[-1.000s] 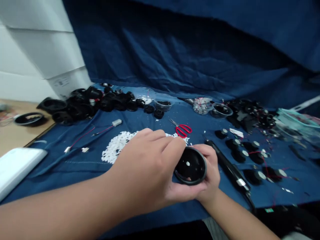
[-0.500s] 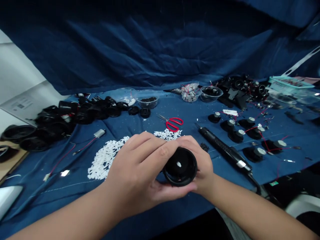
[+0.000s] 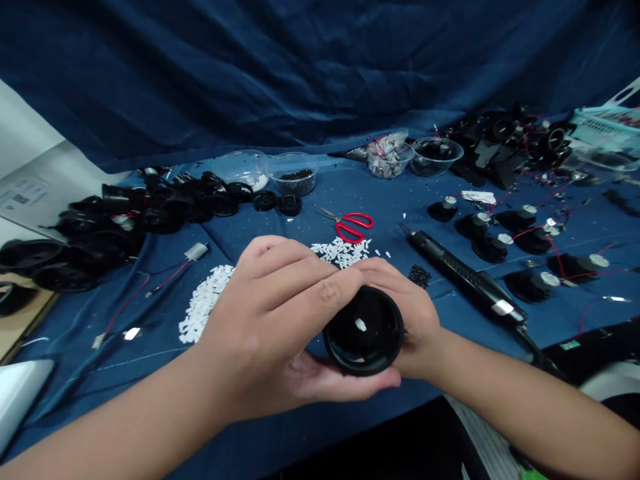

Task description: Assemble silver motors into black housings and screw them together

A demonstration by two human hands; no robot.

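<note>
Between my hands I hold a round black plastic housing [image 3: 364, 331], its open side facing me and a small white spot showing inside. My left hand [image 3: 270, 313] cups it from the left, with the fingers over its upper rim and the palm beneath. My right hand [image 3: 407, 313] grips its right side. Just past my fingers lie loose white plastic pieces [image 3: 341, 252], and a larger heap of them [image 3: 203, 303] sits left of my left hand. The housing's underside is hidden.
Blue cloth [image 3: 300, 413] covers the table. Red-handled scissors [image 3: 353, 227] lie ahead, and a black soldering iron [image 3: 465, 277] lies to the right. Black parts with white caps [image 3: 530, 287] stand further right. A wired small motor [image 3: 196, 251], clear bowls [image 3: 293, 172] and piled black housings [image 3: 160, 217] lie beyond.
My view has swung and levelled, so the table items sit differently in the picture. The housing has turned slightly in my hands, and its open side now faces me more directly.
</note>
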